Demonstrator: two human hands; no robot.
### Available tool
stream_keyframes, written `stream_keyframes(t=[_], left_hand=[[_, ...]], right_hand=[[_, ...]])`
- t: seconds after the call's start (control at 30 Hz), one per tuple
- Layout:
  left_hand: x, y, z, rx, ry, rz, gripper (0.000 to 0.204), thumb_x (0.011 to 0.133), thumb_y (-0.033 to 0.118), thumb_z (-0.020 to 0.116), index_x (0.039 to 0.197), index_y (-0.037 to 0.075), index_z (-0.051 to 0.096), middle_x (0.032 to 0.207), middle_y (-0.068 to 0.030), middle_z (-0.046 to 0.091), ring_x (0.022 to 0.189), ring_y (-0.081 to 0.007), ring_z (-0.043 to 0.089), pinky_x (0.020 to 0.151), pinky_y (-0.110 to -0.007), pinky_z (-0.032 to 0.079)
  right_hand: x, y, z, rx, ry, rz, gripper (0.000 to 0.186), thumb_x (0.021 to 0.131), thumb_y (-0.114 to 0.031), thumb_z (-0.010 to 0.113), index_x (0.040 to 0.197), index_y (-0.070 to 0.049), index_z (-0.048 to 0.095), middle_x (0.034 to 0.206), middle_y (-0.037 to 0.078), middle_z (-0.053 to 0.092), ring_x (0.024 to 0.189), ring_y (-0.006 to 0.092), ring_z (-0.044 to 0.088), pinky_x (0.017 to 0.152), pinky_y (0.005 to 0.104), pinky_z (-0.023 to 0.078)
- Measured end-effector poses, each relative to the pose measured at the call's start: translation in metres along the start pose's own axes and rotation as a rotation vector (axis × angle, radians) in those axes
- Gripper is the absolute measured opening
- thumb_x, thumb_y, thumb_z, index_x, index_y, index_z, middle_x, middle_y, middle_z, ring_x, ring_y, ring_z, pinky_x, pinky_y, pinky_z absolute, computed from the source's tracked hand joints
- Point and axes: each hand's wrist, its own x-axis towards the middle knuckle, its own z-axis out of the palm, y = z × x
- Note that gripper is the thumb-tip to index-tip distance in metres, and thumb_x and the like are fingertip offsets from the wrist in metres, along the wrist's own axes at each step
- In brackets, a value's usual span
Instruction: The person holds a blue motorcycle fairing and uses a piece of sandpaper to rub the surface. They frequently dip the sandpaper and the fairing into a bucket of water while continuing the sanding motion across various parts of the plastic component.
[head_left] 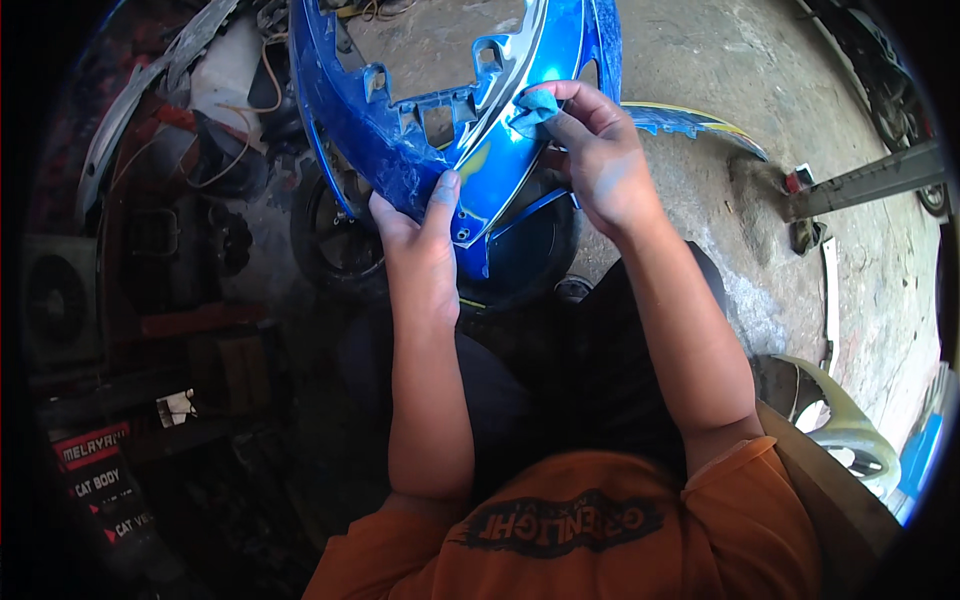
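Observation:
A glossy blue motorcycle body panel (pixel 510 175) with white and dark stripes is held up in front of me. Its lower end is gripped by my left hand (pixel 418 225), thumb on the outer face beside a yellowish patch. My right hand (pixel 608 160) pinches a crumpled blue-green piece of cloth or sandpaper (pixel 536 112) against the panel's right side; which of the two it is, I cannot make out. Bluish dust marks the back of that hand and my left thumb. The left fingers behind the panel are partly hidden.
Below the panel stands a dark round tub (pixel 535 255), with a wheel (pixel 338 235) to its left. Another blue and yellow panel (pixel 695 125) lies on the concrete floor. A metal post (pixel 865 180) and a yellowish curved part (pixel 850 430) are at the right.

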Motion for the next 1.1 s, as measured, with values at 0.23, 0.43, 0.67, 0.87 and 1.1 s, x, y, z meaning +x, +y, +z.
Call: stream_keyframes(t=[0.23,0.43,0.67,0.87,1.1], left_hand=[[0.006,-0.007,-0.008,-0.064,0.043,0.033,0.082,0.094,0.014,0.086,0.156,-0.005,0.036,0.142,-0.0181,0.061,0.129,-0.025,0.062,0.118,-0.041,0.045],[0.015,-0.006,0.001,-0.124,0.082,0.026,0.065,0.098,0.015,0.082,0.149,-0.004,0.048,0.14,-0.0143,0.064,0.127,-0.0224,0.062,0.115,-0.039,0.046],[0.033,-0.01,-0.009,-0.11,0.048,0.053,0.048,0.1,0.013,0.079,0.142,0.0,0.059,0.131,-0.009,0.069,0.121,-0.0182,0.065,0.111,-0.036,0.049],[0.041,-0.01,-0.01,-0.187,0.094,0.045,0.04,0.1,0.013,0.078,0.136,0.001,0.064,0.126,-0.0074,0.073,0.117,-0.0181,0.068,0.107,-0.035,0.051],[0.036,-0.022,-0.012,-0.122,0.061,0.102,0.046,0.097,0.013,0.084,0.134,-0.001,0.06,0.123,-0.0107,0.072,0.111,-0.0179,0.068,0.102,-0.034,0.053]], right_hand=[[0.006,-0.026,-0.034,-0.529,-0.073,-0.066,0.026,0.106,0.001,0.053,0.126,-0.004,0.07,0.101,0.007,0.076,0.079,0.0119,0.072,0.068,0.0281,0.06],[0.008,-0.009,-0.023,-0.506,0.148,-0.299,0.025,0.104,0.003,0.057,0.121,-0.002,0.074,0.09,0.007,0.075,0.072,0.0107,0.07,0.066,0.0268,0.056],[-0.003,0.017,0.014,-0.922,0.125,-0.779,0.026,0.091,0.005,0.067,0.112,-0.003,0.08,0.086,0.016,0.069,0.072,0.0286,0.067,0.067,0.0367,0.053],[-0.012,0.025,0.005,-0.889,-0.059,-0.737,0.02,0.089,0.002,0.071,0.107,-0.001,0.078,0.094,0.021,0.069,0.083,0.0411,0.07,0.075,0.0463,0.057],[-0.012,0.016,0.018,-0.952,0.077,-0.862,0.021,0.093,0.01,0.069,0.109,0.0,0.079,0.103,0.015,0.069,0.077,0.0261,0.07,0.07,0.0339,0.056]])
